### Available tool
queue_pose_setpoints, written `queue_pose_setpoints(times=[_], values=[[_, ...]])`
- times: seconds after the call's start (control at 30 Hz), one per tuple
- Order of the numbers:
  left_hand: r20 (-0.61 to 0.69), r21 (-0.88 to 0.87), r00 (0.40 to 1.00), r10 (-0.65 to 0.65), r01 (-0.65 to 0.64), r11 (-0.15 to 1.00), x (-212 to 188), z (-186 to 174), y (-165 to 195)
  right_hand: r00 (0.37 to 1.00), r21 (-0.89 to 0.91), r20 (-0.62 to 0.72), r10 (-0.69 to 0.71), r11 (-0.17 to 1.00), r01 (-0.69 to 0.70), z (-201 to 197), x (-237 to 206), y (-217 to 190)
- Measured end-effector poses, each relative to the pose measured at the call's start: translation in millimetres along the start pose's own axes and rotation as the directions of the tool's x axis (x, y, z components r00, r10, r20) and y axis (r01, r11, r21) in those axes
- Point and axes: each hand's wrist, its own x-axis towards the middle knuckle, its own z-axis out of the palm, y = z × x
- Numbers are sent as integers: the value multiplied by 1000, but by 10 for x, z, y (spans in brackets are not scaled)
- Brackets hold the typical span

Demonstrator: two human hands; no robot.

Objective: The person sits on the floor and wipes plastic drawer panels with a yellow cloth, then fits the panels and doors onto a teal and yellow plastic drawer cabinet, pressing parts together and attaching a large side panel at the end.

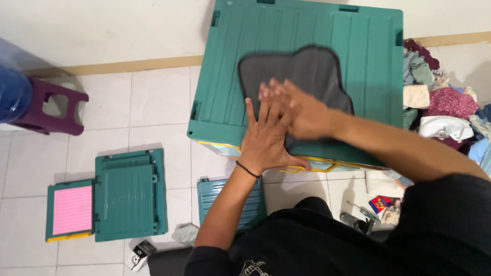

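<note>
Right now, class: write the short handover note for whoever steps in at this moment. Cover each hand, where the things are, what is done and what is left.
Left hand: flat, fingers spread, pressing the dark cloth near its front edge.
Right hand: crossed over the left, blurred, palm down on the same cloth. Neither hand grips anything.
Cloth: lies on the lid of the big green box, upper part spread flat.
Nearby: clothes pile right of the box; folded green boxes on the floor tiles, left.
Done: cloth laid out.
Left: no fold visible yet; the pile is untouched.
</note>
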Motion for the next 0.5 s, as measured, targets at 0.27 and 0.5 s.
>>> queue_pose_setpoints(times=[0.27, 0.5], values=[[58, 170, 977, -206, 193, 966, 249, 29, 36, 993, 136, 117, -22, 991, 6, -590, -568, -577], [-49, 41, 969, -243, 245, 969, 481, 229, 136, 974, -39, 121, 191, 982, -187, -989, -960, -382]])
